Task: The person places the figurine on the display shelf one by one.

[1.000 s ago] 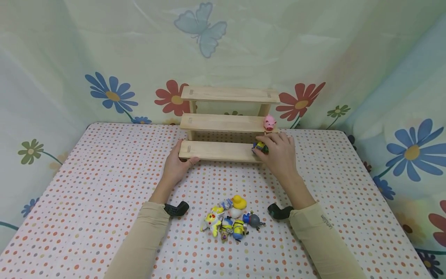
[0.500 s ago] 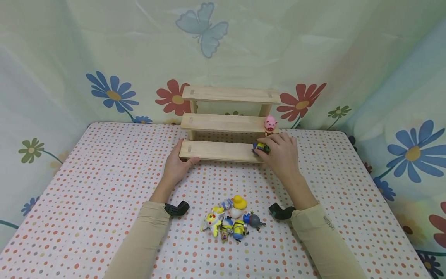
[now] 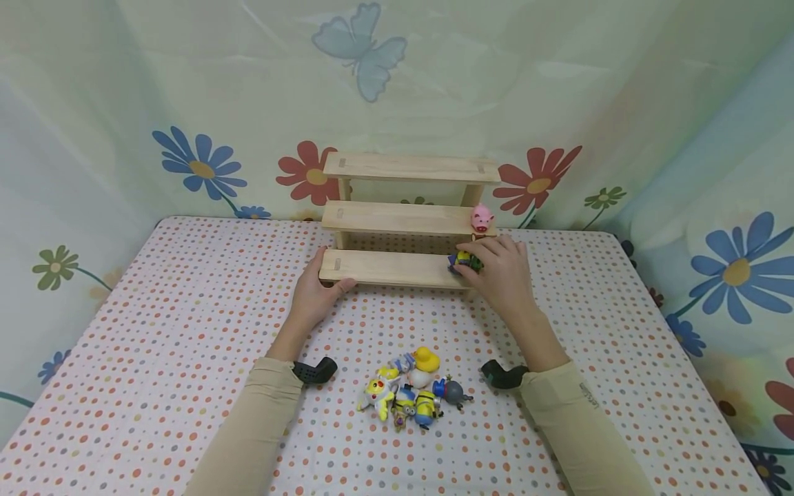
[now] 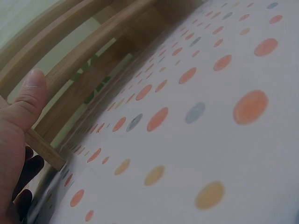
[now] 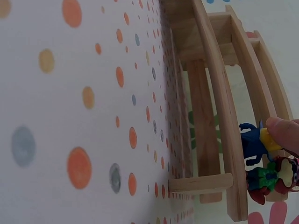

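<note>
A three-tier wooden shelf [image 3: 391, 267] stands at the back of the table. My left hand [image 3: 312, 293] grips the left end of its lowest tier, thumb on the front edge. At that tier's right end my right hand [image 3: 504, 275] pinches a small blue-and-yellow toy figure [image 5: 254, 142], which stands on the board. Close beside this figure is a green-and-red toy figure [image 5: 262, 179], partly covered by the hand in the head view. On the middle tier, at the right, sits a pink pig figure [image 3: 481, 218]; its lower part is partly hidden.
Several toy figures lie in a pile on the dotted tablecloth [image 3: 248, 289] between my forearms, among them a yellow-and-blue one [image 3: 424, 408], a grey-and-blue one [image 3: 452, 392] and a white-and-yellow one [image 3: 378, 393]. A flowered curtain [image 3: 434, 83] hangs behind the shelf.
My right wrist has shifted slightly to the right, while its fingers stay at the blue-and-yellow toy figure. My left hand keeps its grip on the shelf.
</note>
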Demonstrator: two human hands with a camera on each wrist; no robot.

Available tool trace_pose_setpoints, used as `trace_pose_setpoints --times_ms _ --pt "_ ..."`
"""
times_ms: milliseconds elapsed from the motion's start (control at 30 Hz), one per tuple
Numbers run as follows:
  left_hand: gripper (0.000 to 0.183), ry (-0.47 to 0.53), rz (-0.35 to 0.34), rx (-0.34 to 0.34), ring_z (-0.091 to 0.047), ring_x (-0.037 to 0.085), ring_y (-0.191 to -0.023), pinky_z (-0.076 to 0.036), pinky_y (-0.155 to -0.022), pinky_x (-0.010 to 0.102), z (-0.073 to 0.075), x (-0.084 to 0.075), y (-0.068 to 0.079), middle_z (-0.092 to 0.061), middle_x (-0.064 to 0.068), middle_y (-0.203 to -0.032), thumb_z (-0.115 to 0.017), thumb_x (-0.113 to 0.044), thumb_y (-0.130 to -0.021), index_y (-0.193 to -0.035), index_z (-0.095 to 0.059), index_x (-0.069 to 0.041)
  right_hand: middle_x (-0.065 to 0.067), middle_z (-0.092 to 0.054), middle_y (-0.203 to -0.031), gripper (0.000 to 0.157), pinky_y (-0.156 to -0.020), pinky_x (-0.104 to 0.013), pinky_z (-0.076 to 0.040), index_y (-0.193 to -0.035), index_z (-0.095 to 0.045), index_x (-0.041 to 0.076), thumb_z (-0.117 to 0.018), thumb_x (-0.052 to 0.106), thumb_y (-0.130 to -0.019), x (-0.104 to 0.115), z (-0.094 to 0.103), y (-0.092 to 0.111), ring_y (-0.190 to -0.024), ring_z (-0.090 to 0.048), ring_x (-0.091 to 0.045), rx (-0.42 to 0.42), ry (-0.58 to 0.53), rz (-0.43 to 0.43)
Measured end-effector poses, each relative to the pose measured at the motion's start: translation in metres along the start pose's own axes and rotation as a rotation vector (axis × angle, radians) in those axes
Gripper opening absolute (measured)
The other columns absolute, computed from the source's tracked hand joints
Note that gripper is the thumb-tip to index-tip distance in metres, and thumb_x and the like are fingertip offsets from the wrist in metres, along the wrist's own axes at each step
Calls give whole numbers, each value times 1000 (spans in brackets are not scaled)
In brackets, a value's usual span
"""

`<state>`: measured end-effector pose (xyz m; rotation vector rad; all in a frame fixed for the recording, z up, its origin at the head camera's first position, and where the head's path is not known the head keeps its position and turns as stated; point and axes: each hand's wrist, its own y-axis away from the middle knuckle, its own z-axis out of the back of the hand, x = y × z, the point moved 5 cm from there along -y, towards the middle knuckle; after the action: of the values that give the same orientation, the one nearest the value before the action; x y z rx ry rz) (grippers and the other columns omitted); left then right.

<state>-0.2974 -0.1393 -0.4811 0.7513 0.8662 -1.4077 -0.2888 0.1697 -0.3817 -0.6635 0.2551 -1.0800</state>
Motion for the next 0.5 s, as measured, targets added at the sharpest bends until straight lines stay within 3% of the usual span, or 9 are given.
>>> trace_pose_setpoints --times_ms 500 --pt "104 -11 -3 -3 -23 28 -145 -22 -118 44 0 -1 0 -23 11 -157 -69 -56 -78 -153 -15 -10 -8 -71 -101 36 -72 -41 -34 -103 -73 14 -85 25 -71 -3 -1 0 -92 -55 -27 31 -9 21"
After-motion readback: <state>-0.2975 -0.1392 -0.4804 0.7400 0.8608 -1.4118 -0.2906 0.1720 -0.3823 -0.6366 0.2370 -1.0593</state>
